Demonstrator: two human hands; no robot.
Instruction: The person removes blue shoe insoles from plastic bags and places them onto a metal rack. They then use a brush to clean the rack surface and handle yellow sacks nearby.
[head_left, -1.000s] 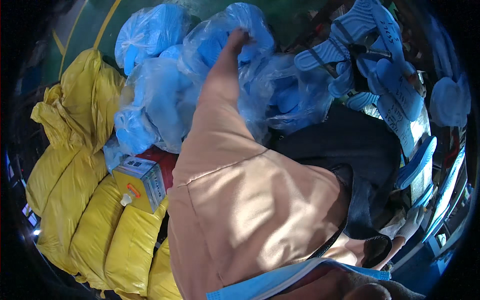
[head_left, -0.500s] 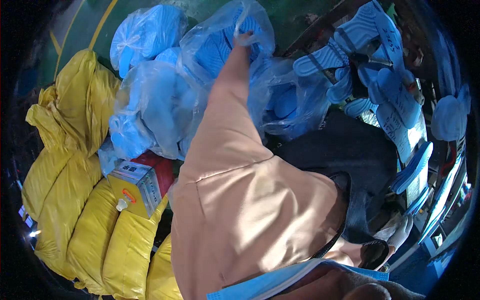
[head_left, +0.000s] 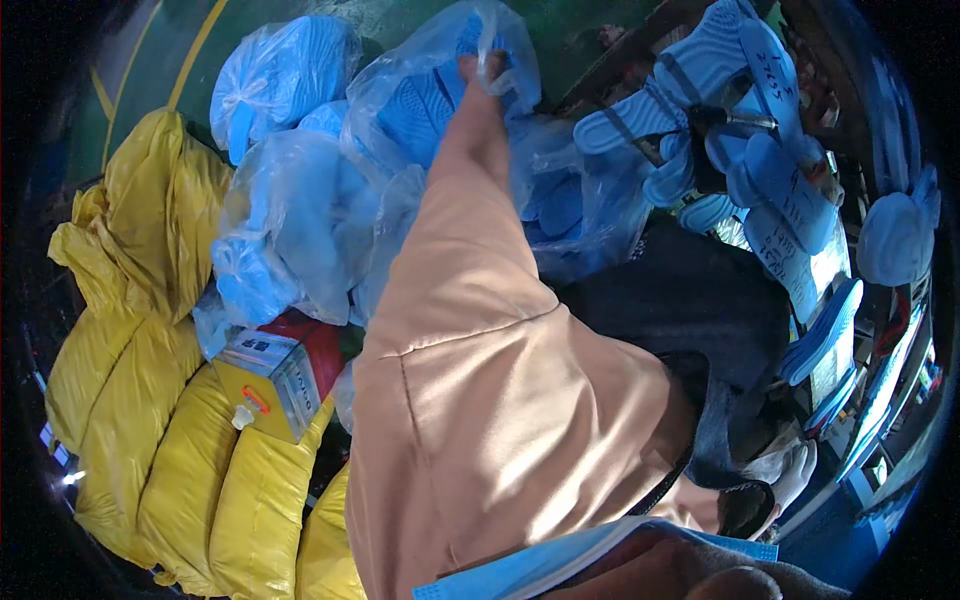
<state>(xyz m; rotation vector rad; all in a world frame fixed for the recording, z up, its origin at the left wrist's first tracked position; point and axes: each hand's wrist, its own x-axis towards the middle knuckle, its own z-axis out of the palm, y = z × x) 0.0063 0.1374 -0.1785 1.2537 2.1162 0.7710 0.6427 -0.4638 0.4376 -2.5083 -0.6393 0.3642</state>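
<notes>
Left grip (head_left: 484,72) was at the mouth of a clear bag (head_left: 362,120), film crossing over it; whether the fingers were closed on anything could not be told. Blue soles (head_left: 420,105) lay inside that bag, just beside the hand. Right grip (head_left: 795,468), pale and partly hidden, was low at the right, well apart from the left, below a single sole (head_left: 825,335); its state was unclear too. More filled bags (head_left: 300,215) touched the first. Yellow sacks (head_left: 170,390) lined the left, with a box (head_left: 262,385) resting on them.
</notes>
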